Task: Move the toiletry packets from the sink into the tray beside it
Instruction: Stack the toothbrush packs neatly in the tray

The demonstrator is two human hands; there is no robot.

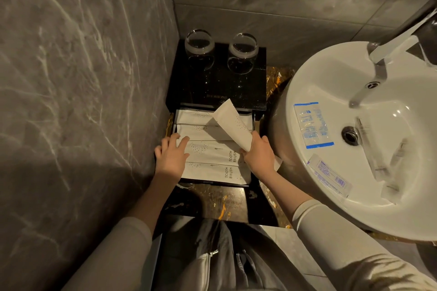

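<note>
The white sink (307,73) fills the right of the view, and there is work left in it: a blue-edged clear packet (313,125) lies on the inner slope, a long blue-printed packet (329,178) sits nearer the front rim, and further clear packets lie blurred around the drain, too smeared to count. To the left, tucked into the corner of the grey marble wall (82,78), sits the black tray (214,182), with two glasses (221,51) standing on the dark stand behind it.

Inside the tray, white toothbrush sleeves (212,153) lie in neat rows, side by side. The right hand (257,155) is pinching a white paper packet (233,125) by its near end, fingers closed on it, the far end tipped up above the rows. The left hand (171,153) lies flat and open across the sleeves, holding nothing, pressing them down.

The placing looks to be the step in hand. To do it well, the person should swing the packet parallel to the rows, lower the raised end first into whatever slot is free, and only then release the pinch. The left hand should hold the stack steady and slide clear as the packet settles, so nothing rides up over the tray's edge.
</note>
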